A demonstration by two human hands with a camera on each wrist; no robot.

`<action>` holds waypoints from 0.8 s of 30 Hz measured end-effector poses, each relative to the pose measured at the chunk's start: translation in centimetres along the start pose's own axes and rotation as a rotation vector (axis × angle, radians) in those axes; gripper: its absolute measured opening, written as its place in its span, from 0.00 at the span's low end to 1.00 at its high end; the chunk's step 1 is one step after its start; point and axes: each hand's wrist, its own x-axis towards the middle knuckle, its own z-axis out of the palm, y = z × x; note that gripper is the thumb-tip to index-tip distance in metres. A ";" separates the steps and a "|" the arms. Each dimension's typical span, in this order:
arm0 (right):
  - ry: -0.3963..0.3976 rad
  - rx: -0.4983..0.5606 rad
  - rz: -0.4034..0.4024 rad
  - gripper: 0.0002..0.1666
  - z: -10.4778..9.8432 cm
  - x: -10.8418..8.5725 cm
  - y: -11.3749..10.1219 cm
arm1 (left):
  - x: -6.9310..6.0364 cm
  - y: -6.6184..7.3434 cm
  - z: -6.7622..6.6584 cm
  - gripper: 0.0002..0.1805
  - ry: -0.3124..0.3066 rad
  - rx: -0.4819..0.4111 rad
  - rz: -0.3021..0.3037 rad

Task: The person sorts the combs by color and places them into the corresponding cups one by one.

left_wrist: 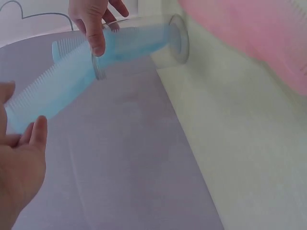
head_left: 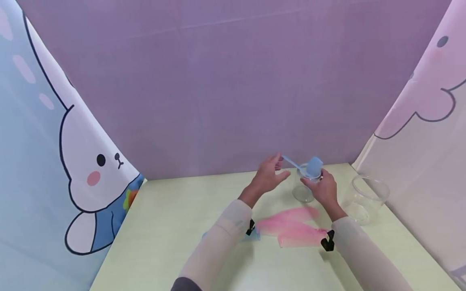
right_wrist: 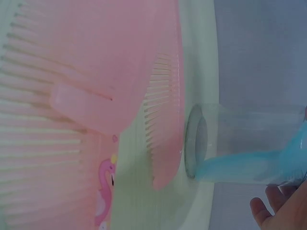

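The left hand (head_left: 268, 176) has its thumb spread away, fingers partly bent beside the outer end of a blue comb (head_left: 292, 163); whether they touch it, I cannot tell. The right hand (head_left: 323, 189) grips a clear jar (head_left: 303, 194) near its rim, thumb on the side facing the left hand. The jar looks roughly upright; whether its base meets the table (head_left: 164, 226) is unclear.

That comb leans out of the jar toward the left hand, while a second blue comb (head_left: 314, 165) stands in the mouth, just beside the right fingers. Both look like light, fairly stiff plastic — smooth enough to slide or swivel against the wall, with thin teeth that might snap. The best hold is probably a pinch on the spine or outer end, clear of the teeth. The jar seems light too, hard and slippery, so a grip just under the rim should suit.

Nearer the person, between the forearms, lie pink combs (head_left: 291, 216) — three, it seems, though they overlap. Another blue comb (head_left: 251, 235) is partly hidden under the left forearm, making three blue in sight. A wider clear container (head_left: 367, 200) stands right of the right hand: two clear vessels altogether.
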 end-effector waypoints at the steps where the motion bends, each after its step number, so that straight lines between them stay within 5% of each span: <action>1: 0.001 0.002 0.001 0.46 0.0 0.0 0.0 | 0.0 0.0 0.0 0.42 -0.039 0.002 0.006; 5: -0.006 0.008 0.006 0.46 0.2 0.0 -0.1 | 0.2 0.0 0.2 0.41 -0.132 0.050 0.045; 15: -0.004 -0.011 -0.007 0.48 0.2 0.2 -0.6 | -0.7 -0.7 -1.1 0.37 -0.225 0.233 0.062; 24: -0.036 0.001 0.021 0.50 0.5 0.5 -0.7 | -2.7 -3.6 -3.1 0.37 -0.265 0.302 -0.017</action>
